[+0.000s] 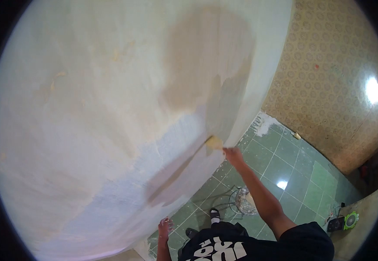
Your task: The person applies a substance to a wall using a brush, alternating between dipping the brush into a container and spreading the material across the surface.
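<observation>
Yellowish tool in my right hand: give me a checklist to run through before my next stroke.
1. Right hand closed on the yellowish tool: ok.
2. Tool touching the wall: cannot tell; they overlap in this view.
3. Left hand free: ok, nothing visible in it.
4. Tiled floor clean: not ok, white residue lies near the corner.
5. Enough material in the spattered container: cannot tell.

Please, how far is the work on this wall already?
Partly done, I judge. Probably covered: the darker, damp-looking strip. In progress: the right hand holds a yellowish tool at the wall, just below that strip. Perhaps remaining: the uneven bluish patch, though its colour alone cannot prove it.
</observation>
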The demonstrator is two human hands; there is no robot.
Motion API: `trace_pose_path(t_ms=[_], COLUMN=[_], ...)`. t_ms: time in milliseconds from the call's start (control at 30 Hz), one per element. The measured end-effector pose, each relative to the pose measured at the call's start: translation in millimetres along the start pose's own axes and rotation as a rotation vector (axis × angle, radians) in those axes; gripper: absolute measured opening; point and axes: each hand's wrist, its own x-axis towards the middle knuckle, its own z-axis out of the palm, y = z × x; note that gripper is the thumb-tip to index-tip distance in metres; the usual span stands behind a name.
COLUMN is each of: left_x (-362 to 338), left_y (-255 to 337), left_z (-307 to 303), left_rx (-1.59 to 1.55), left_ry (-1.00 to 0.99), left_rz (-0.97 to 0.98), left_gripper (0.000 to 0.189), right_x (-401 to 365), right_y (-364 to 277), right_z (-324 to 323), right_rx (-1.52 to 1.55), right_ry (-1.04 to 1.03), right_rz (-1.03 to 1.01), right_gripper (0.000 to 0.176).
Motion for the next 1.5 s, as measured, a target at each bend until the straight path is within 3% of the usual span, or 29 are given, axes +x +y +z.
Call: trace_pose_path(t_ms=[100,200,333,400,500,600,667,733,800,900,967,1067,1133,1167,1233,1433,1500], left_x=[-1.1,12.7,37.4,64.8,58.4,29.2,43.8,37.9,15.2,2.9,5.1,24.2,39.7,43.5,45.5,37.2,14.2], left_y=[-5.7,-28.6,-74.5,-107.8,-102.6,-78.7,-114.1,-112.0,-72.6,-46.4,-36.9,-42.1,-51.2,-49.0,-6.2,87.7,117.2], left_z=[-5.3,-13.3,-31.4,-42.1,-38.8,-26.6,-45.8,-42.7,-24.4,-5.1,6.4,8.6,5.2,10.8,52.7,148.0,180.9], left_rx=[0.012,0.014,0.146,0.481,0.47,0.513,0.484,0.464,0.13,0.141,0.141,0.1,0.607,0.612,0.14,0.196,0.215], left_ry=[-0.008,-0.016,0.005,-0.073,-0.087,-0.112,-0.085,-0.067,0.1,0.139,0.156,0.13,-0.193,-0.189,0.035,0.063,0.009], left_rz=[0.001,-0.044,-0.11,0.209,0.105,0.207,0.24,0.276,-0.297,-0.332,-0.355,-0.291,0.317,0.311,-0.175,-0.062,0.12], left_gripper=[0.043,0.038,0.031,0.022,0.036,0.02,0.024,0.029,0.038,0.037,0.046,0.044,0.044,0.044,0.047,0.049,0.044], right_x=[-10.1,-54.7,-67.5,-52.0,-19.7,-3.8,-3.4,-10.0,-2.3,10.7,8.6,-10.5,-12.4,-8.0,-2.0,33.5,43.3], right_y=[-107.7,-204.1,-241.0,-211.1,-120.4,4.8,69.8,84.6,79.5,35.7,-17.8,-97.2,-120.5,-118.2,-109.5,60.8,149.5], right_z=[-46.2,-97.0,-116.4,-95.1,-34.6,21.7,43.1,41.1,36.1,10.3,-14.6,-62.5,-80.7,-79.2,-74.0,15.0,41.2], right_rx=[-0.018,0.325,0.478,0.441,0.321,0.268,0.086,0.031,-0.023,0.016,0.076,0.176,0.336,0.341,0.456,0.285,0.164], right_ry=[0.068,0.014,0.022,0.039,0.049,-0.081,-0.037,-0.033,-0.027,-0.043,-0.024,-0.036,-0.069,-0.074,-0.067,-0.049,-0.037], right_rz=[-0.16,-0.291,-0.344,-0.347,-0.243,0.031,0.014,0.041,0.069,0.022,-0.11,-0.053,-0.122,-0.116,-0.161,-0.199,-0.177], right_gripper=[0.044,0.036,0.034,0.035,0.039,0.042,0.044,0.044,0.045,0.044,0.043,0.042,0.039,0.039,0.038,0.037,0.038])
